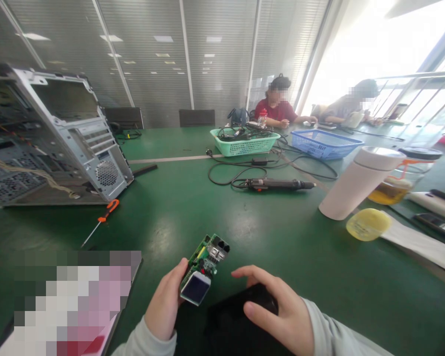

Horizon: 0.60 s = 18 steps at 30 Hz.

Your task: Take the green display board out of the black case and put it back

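While the left hand (165,296) is holding the circuit board (203,262), the head view is showing the board between the two hands, apparently raised over the green table (170,207). Left grip: the hand is pinching the board along its left edge; the fingers underneath are hidden. Right grip: the right hand (282,306) is hovering with thumb and index finger spread, both well clear of the board. A black object (241,316) is lying at that hand; whether the two are touching, cannot tell. Relation: from the right fingertips, the board is lying to the left, across an open gap; the left hand, in contact, is the nearer. Orientation: the long axis is slanting from lower left to upper right. The small screen (196,288) is occupying the near end, facing upward, and the metal connector (217,253) is sitting toward the far end, which is pointing away and rightward.
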### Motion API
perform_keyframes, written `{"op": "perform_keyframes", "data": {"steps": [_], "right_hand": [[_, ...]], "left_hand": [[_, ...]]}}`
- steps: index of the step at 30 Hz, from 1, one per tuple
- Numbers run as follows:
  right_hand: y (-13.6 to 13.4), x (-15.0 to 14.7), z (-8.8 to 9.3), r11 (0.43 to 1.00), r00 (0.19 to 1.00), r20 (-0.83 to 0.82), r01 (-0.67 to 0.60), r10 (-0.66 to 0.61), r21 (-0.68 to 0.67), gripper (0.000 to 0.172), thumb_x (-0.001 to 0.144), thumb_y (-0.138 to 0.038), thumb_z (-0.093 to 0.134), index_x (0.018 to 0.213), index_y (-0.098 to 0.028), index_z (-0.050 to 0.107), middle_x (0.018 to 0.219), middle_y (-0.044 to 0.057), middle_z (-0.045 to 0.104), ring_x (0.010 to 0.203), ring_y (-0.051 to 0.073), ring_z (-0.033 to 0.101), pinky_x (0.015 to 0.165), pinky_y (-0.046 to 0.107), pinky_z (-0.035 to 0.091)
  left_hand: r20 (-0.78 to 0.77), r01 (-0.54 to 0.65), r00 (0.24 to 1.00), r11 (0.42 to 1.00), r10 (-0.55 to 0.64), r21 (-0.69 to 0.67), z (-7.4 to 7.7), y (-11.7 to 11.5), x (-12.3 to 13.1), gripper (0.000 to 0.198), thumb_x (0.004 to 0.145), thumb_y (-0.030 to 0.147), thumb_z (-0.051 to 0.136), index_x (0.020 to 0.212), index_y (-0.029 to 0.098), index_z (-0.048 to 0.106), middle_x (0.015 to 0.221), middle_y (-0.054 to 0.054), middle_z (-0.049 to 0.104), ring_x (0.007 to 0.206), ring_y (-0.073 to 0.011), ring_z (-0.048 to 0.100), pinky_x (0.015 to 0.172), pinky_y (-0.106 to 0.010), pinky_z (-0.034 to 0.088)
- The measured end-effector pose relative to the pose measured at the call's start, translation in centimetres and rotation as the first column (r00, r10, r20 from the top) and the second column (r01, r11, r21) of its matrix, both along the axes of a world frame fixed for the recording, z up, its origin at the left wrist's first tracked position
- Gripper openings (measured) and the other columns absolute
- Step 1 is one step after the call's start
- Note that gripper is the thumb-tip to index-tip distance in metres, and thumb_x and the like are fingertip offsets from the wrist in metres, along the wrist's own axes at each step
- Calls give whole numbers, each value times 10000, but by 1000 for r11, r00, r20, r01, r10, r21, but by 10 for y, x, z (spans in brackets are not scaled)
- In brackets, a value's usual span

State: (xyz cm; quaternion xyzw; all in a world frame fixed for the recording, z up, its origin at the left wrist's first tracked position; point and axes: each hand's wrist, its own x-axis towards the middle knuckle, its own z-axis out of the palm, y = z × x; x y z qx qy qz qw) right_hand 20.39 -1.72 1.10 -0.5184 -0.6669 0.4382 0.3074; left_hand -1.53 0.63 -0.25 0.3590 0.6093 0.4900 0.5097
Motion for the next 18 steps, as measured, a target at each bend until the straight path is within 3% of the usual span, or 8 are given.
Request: {"op": "perform_keyframes", "data": {"steps": [3, 8, 13, 18], "right_hand": [[0, -1, 1, 1000, 1000, -1, 11, -11, -11, 451, 795, -482, 565, 1162, -226, 625, 904, 51, 633, 841, 248, 591, 766, 372, 430], [-1, -2, 5, 999, 1000, -5, 28, -28, -26, 441, 777, -475, 576, 1137, -229, 644, 893, 48, 638, 822, 247, 592, 757, 372, 427], [0, -1, 1, 998, 998, -39, 48, -50, -31, 424, 777, -482, 592, 1114, -235, 663, 909, 51, 647, 852, 261, 598, 784, 392, 427], [4, 2, -7, 997, 987, -141, 70, -76, -45, 429, 801, -537, 601, 1082, -224, 686, 1017, 82, 656, 990, 303, 582, 873, 426, 422]], "left_hand": [[84, 57, 995, 998, -56, -12, 8, 2, 7, 461, 716, 578, 673, 537, 154, 649, 453, 11, 608, 447, -158, 561, 465, -268, 460], [183, 82, 979, 996, -87, 35, 14, -2, 15, 504, 580, 633, 768, 543, 145, 648, 493, 40, 596, 475, -118, 509, 452, -216, 411], [201, 100, 975, 995, -96, -11, -2, -2, 8, 523, 616, 653, 733, 600, 131, 709, 525, -4, 657, 517, -145, 551, 486, -234, 436], [297, 136, 949, 986, -103, -95, -18, 10, -2, 567, 577, 690, 706, 579, 123, 709, 454, -40, 637, 434, -162, 551, 435, -261, 410]]}}
